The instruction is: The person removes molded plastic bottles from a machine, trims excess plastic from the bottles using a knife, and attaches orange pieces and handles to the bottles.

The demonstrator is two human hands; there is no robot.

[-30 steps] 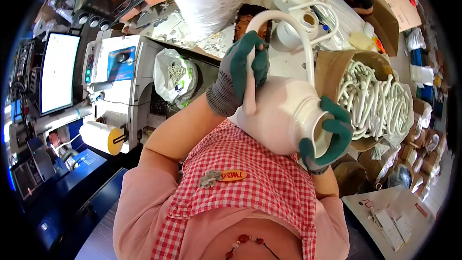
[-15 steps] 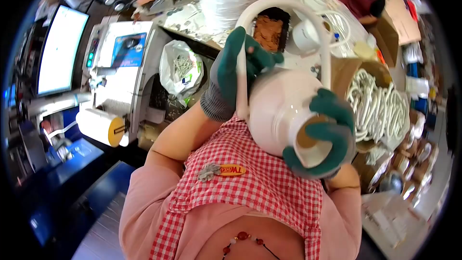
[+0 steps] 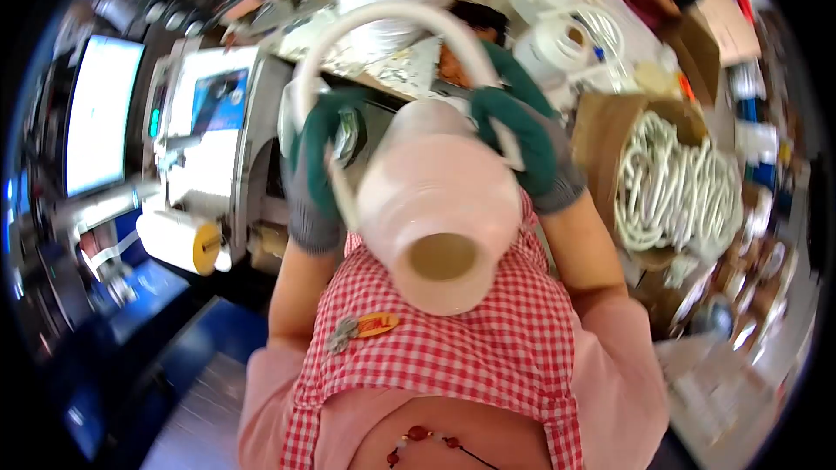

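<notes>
Fingers [image 3: 498, 111] of left hand [image 3: 320, 165] and right hand [image 3: 527, 135] curl around opposite sides of arched tube [image 3: 392, 12].

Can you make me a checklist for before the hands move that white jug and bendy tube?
1. Left hand around the bendy tube: ok, it grips the left leg.
2. Right hand around the tube's other leg: ok, fingers curl around it.
3. Gloves on both hands: ok.
4. White jug's mouth uncovered: ok, it opens toward the person's apron.
5. Tube ends fixed to the jug: cannot tell; blur and the hands hide the joins.
</notes>
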